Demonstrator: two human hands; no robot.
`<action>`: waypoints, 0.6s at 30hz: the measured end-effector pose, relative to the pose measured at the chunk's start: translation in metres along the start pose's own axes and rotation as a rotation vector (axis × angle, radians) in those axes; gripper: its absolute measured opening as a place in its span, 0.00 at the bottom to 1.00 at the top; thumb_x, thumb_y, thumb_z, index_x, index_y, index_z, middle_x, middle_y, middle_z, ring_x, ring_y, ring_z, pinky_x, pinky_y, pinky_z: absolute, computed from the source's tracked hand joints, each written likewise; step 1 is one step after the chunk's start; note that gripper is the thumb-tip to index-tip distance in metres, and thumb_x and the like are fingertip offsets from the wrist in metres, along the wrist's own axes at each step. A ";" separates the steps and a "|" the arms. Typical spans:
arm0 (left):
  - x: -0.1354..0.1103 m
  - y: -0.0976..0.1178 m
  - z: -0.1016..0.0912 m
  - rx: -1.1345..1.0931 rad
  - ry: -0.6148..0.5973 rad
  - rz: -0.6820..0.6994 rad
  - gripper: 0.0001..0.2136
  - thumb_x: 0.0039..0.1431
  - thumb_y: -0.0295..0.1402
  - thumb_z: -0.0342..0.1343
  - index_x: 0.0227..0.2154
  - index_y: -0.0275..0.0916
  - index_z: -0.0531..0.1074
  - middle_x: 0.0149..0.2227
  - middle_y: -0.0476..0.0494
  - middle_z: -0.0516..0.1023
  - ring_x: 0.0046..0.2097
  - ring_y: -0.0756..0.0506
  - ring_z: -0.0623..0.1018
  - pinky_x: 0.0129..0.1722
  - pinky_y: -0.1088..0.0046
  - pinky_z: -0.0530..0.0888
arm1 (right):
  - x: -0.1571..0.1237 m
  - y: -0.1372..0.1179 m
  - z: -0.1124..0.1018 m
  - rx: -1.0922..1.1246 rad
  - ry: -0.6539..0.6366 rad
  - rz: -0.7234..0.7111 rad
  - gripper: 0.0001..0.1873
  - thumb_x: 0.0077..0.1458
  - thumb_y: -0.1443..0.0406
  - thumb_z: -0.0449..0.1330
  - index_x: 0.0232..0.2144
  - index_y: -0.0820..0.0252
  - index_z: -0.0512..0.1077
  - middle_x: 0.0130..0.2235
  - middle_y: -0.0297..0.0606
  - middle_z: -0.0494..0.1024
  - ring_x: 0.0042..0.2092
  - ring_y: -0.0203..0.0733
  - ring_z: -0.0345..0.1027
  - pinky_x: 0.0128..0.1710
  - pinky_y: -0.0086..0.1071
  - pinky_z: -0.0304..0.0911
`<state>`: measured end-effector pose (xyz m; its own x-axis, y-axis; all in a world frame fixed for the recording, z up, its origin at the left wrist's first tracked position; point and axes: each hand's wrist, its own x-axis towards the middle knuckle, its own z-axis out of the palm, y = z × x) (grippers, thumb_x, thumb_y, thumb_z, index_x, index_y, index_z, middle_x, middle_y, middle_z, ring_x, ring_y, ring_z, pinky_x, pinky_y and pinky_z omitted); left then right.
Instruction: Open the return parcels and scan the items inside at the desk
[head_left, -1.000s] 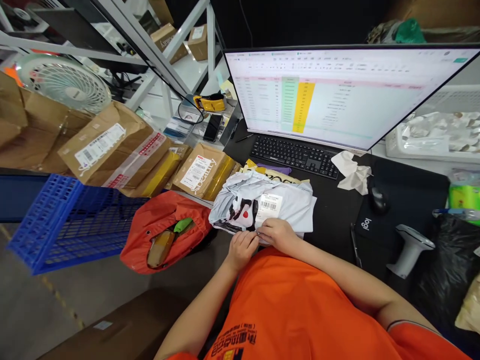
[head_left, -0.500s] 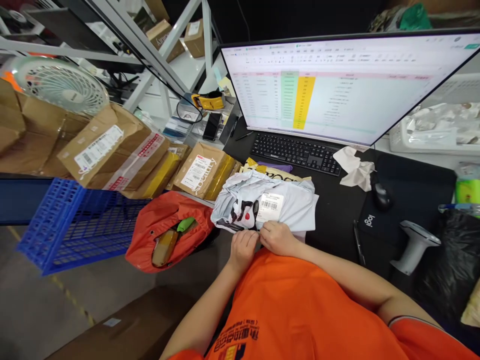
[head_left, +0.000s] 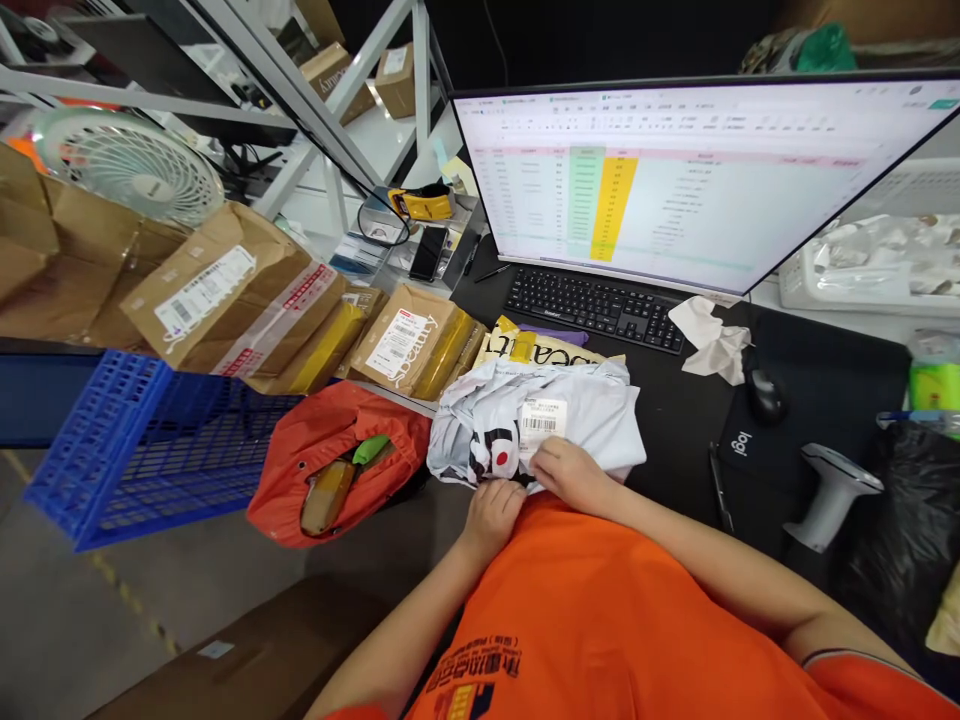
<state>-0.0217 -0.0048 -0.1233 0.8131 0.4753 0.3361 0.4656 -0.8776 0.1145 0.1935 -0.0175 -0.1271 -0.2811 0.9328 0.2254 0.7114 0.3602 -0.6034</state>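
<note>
A grey plastic mailer bag with a white barcode label and a black, white and red print lies at the near edge of the black desk. My left hand is curled closed at the bag's near edge. My right hand grips the same edge just below the label, fingers pressed together on the plastic. A yellow printed package lies under the bag's far side.
Monitor, keyboard, crumpled tissue, mouse and a grey handheld scanner fill the desk. To the left are an orange bag, a blue crate, stacked cardboard parcels and a fan.
Both hands have drawn the bag's near edge slightly toward my body. The bag has shifted, and more of the yellow package behind it shows.
</note>
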 end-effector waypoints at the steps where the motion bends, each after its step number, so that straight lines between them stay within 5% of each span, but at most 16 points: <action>1: -0.002 0.000 0.000 0.009 0.008 -0.010 0.10 0.65 0.21 0.48 0.39 0.38 0.73 0.34 0.44 0.81 0.37 0.46 0.77 0.39 0.68 0.69 | -0.002 0.000 0.000 0.030 -0.051 -0.038 0.11 0.65 0.66 0.54 0.32 0.59 0.74 0.31 0.37 0.73 0.36 0.39 0.63 0.36 0.32 0.58; 4: -0.002 -0.001 -0.001 0.009 0.008 0.005 0.11 0.65 0.22 0.48 0.42 0.39 0.74 0.36 0.44 0.81 0.39 0.46 0.78 0.42 0.67 0.70 | -0.005 0.000 0.000 0.036 -0.193 -0.122 0.07 0.62 0.61 0.60 0.38 0.55 0.77 0.34 0.37 0.76 0.39 0.41 0.65 0.39 0.35 0.57; 9: 0.007 0.001 -0.014 -0.019 0.091 -0.020 0.07 0.64 0.25 0.53 0.40 0.42 0.73 0.38 0.44 0.81 0.40 0.46 0.78 0.43 0.67 0.71 | -0.003 -0.002 0.001 -0.030 -0.274 -0.131 0.06 0.59 0.64 0.62 0.32 0.53 0.79 0.31 0.35 0.76 0.38 0.41 0.63 0.39 0.37 0.53; 11: 0.013 0.003 -0.024 0.030 0.212 -0.126 0.06 0.62 0.29 0.58 0.41 0.42 0.72 0.42 0.40 0.79 0.42 0.43 0.77 0.44 0.64 0.70 | -0.003 -0.003 0.001 -0.013 -0.245 -0.123 0.06 0.60 0.65 0.61 0.32 0.53 0.79 0.31 0.35 0.76 0.38 0.41 0.63 0.39 0.37 0.53; 14: 0.029 0.005 -0.037 0.118 0.302 -0.436 0.19 0.57 0.44 0.63 0.47 0.40 0.69 0.48 0.32 0.74 0.50 0.35 0.74 0.51 0.54 0.68 | -0.006 -0.004 0.003 -0.003 -0.229 -0.116 0.07 0.60 0.64 0.61 0.33 0.53 0.80 0.32 0.35 0.76 0.38 0.41 0.63 0.40 0.36 0.53; 16: 0.040 0.002 -0.040 0.081 0.195 -0.636 0.28 0.54 0.52 0.62 0.50 0.37 0.67 0.49 0.29 0.73 0.52 0.31 0.72 0.51 0.51 0.67 | -0.008 -0.006 0.004 -0.001 -0.222 -0.105 0.07 0.60 0.64 0.61 0.34 0.53 0.80 0.32 0.36 0.76 0.38 0.41 0.64 0.40 0.36 0.53; 18: 0.048 -0.001 -0.037 0.016 0.039 -0.707 0.23 0.56 0.52 0.60 0.44 0.37 0.70 0.41 0.34 0.76 0.46 0.34 0.75 0.46 0.55 0.70 | -0.009 -0.007 0.004 0.003 -0.211 -0.093 0.08 0.60 0.66 0.60 0.36 0.52 0.80 0.32 0.36 0.76 0.38 0.41 0.64 0.40 0.36 0.52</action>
<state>0.0034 0.0167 -0.0725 0.3013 0.9279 0.2195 0.8826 -0.3585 0.3040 0.1880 -0.0282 -0.1277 -0.4738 0.8730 0.1156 0.6744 0.4441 -0.5899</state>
